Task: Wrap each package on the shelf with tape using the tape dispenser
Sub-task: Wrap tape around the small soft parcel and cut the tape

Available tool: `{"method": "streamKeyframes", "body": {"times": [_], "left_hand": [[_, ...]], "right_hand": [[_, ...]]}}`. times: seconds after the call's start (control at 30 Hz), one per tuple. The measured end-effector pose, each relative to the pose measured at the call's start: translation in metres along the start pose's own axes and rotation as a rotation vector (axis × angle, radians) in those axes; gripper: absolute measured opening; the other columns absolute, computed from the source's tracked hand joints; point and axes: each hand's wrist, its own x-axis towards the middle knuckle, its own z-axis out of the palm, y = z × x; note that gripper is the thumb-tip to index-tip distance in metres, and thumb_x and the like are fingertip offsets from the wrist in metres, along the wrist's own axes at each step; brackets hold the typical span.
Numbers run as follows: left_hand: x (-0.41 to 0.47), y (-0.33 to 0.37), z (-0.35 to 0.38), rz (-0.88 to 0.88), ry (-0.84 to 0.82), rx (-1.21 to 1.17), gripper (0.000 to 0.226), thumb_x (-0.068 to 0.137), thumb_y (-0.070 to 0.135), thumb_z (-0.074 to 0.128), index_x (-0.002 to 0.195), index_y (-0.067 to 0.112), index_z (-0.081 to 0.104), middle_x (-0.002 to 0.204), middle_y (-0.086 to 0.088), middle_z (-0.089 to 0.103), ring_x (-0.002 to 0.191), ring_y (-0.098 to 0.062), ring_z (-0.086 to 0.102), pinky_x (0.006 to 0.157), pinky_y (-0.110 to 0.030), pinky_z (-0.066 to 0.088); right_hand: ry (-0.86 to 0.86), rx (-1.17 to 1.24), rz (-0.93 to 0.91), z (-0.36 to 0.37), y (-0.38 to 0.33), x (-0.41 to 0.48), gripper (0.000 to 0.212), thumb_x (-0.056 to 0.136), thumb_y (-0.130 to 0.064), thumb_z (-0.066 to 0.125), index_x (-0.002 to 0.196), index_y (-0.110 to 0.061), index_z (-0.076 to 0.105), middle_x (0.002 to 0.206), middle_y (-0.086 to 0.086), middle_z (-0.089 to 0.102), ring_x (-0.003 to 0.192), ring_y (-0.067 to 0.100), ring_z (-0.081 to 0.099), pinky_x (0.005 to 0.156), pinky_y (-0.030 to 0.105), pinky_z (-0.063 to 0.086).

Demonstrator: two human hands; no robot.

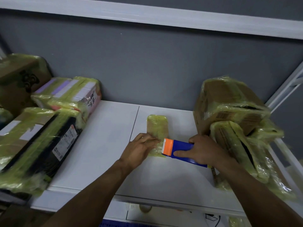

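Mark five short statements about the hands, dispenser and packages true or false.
1. The right hand grips the dispenser. True.
2. The dispenser is red and black. False: it is blue with an orange head.
3. The left hand rests on the small package. True.
4. The small package sits on top of the right-side boxes. False: it lies flat on the shelf.
5. Nothing at the left has tape on it. False: the left packages are covered in yellowish tape.
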Motion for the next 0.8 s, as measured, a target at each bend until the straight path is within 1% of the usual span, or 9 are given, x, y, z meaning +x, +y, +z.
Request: {"method": "streamKeyframes", "body": {"times": [0.13,0.3,0.37,0.43,0.5,0.6,0.7,0.77,0.8], "left_hand": [[0.003,0.002,-0.001,-0.036,0.000,-0.063,0.042,0.092,0.028,0.066,0.133,0.019,0.065,0.134,-0.006,0.064,0.125,-0.024,0.058,0.100,-0.034,0.048],[-0.002,-0.004,-0.003,-0.008,0.071,-0.078,0.036,0.099,0.033,0.055,0.130,0.020,0.068,0.134,0.000,0.064,0.129,-0.017,0.056,0.107,-0.037,0.049],[-0.003,-0.007,-0.007,0.022,0.054,-0.109,0.039,0.102,0.040,0.048,0.131,0.022,0.068,0.137,0.003,0.062,0.134,-0.012,0.050,0.111,-0.036,0.046],[-0.005,-0.006,-0.010,0.048,0.065,-0.164,0.036,0.103,0.042,0.050,0.133,0.028,0.064,0.145,0.005,0.056,0.142,-0.011,0.043,0.115,-0.035,0.041],[-0.012,-0.002,-0.011,0.046,0.051,-0.141,0.034,0.103,0.033,0.053,0.136,0.029,0.061,0.148,0.005,0.053,0.141,-0.010,0.045,0.115,-0.036,0.042],[-0.025,0.000,-0.012,-0.049,-0.002,-0.107,0.039,0.103,0.025,0.052,0.142,0.028,0.057,0.145,0.007,0.055,0.131,-0.004,0.048,0.112,-0.037,0.045],[-0.023,0.011,-0.017,-0.061,-0.063,-0.113,0.045,0.101,0.028,0.049,0.144,0.043,0.048,0.148,0.008,0.049,0.130,0.000,0.043,0.111,-0.020,0.039],[-0.021,0.017,-0.016,-0.050,-0.084,-0.030,0.056,0.098,0.011,0.056,0.145,0.041,0.050,0.151,0.005,0.045,0.134,-0.008,0.041,0.107,-0.014,0.032],[-0.022,0.019,-0.014,-0.035,-0.062,0.010,0.064,0.094,0.001,0.061,0.145,0.038,0.052,0.150,0.003,0.045,0.135,-0.013,0.043,0.105,-0.018,0.037]], "right_hand": [[-0.005,0.013,0.007,0.005,0.002,-0.008,0.061,0.072,-0.082,0.068,0.090,-0.025,0.057,0.083,-0.007,0.066,0.074,0.010,0.066,0.067,0.022,0.055],[0.015,0.014,0.030,-0.001,0.005,-0.020,0.060,0.073,-0.080,0.069,0.091,-0.024,0.058,0.084,-0.008,0.066,0.076,0.009,0.066,0.065,0.021,0.052],[0.027,0.017,0.037,-0.003,0.008,-0.021,0.063,0.070,-0.081,0.069,0.093,-0.023,0.061,0.087,-0.006,0.069,0.078,0.010,0.067,0.072,0.026,0.058],[0.003,0.029,0.033,-0.002,0.008,-0.024,0.074,0.063,-0.090,0.065,0.096,-0.023,0.062,0.088,-0.005,0.069,0.079,0.011,0.068,0.075,0.028,0.061],[-0.019,0.059,0.020,0.000,0.006,-0.026,0.088,0.051,-0.100,0.056,0.096,-0.024,0.062,0.085,-0.006,0.068,0.077,0.010,0.067,0.069,0.025,0.058],[-0.003,0.060,0.013,0.005,0.005,-0.026,0.065,0.067,-0.085,0.067,0.088,-0.024,0.060,0.079,-0.006,0.066,0.073,0.008,0.066,0.061,0.019,0.049],[0.006,0.063,0.017,0.011,0.006,-0.022,0.060,0.071,-0.081,0.070,0.086,-0.024,0.060,0.076,-0.007,0.065,0.072,0.009,0.067,0.062,0.020,0.051],[0.000,0.060,0.028,0.015,0.005,-0.019,0.062,0.069,-0.082,0.070,0.087,-0.023,0.061,0.079,-0.005,0.067,0.074,0.010,0.068,0.068,0.024,0.057],[-0.004,0.060,0.033,0.015,0.005,-0.017,0.064,0.069,-0.082,0.070,0.088,-0.022,0.062,0.079,-0.005,0.068,0.075,0.011,0.068,0.071,0.027,0.059]]}}
